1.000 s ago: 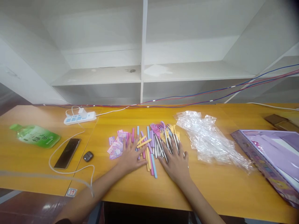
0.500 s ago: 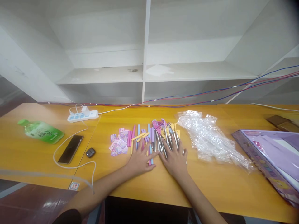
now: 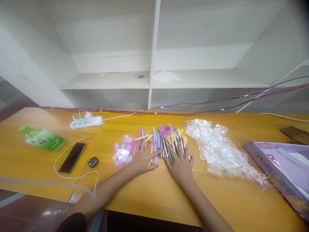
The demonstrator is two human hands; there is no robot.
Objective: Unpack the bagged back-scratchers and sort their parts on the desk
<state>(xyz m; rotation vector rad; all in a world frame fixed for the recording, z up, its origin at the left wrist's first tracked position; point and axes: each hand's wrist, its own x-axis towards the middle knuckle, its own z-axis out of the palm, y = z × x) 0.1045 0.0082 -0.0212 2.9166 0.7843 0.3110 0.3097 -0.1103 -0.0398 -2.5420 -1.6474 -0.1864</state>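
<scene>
My left hand [image 3: 143, 160] lies with fingers spread over a heap of pink, yellow, blue and purple foam-like tubes [image 3: 154, 135], hiding part of them. Fingers also apart, my right hand [image 3: 180, 165] rests on the metal shafts of several small back scratchers [image 3: 164, 149]. Their hand-shaped plastic heads [image 3: 180, 132] are pink, purple, yellow and blue and point away from me. Left of the tubes is a loose pile of small purple printed cards [image 3: 123, 151]. Neither hand grips anything.
Clear plastic bags [image 3: 218, 149] lie right of the scratchers, with a purple printed box [image 3: 270, 170] beyond. At left are a green bottle [image 3: 44, 138], a phone [image 3: 72, 158], a black earbud case [image 3: 93, 162] and a power strip [image 3: 86, 122] with a white cable. Shelving stands behind.
My left hand has shifted slightly left and away from me over the tubes, and some tubes have turned or moved. My right hand stays on the scratchers. The view has tilted a little.
</scene>
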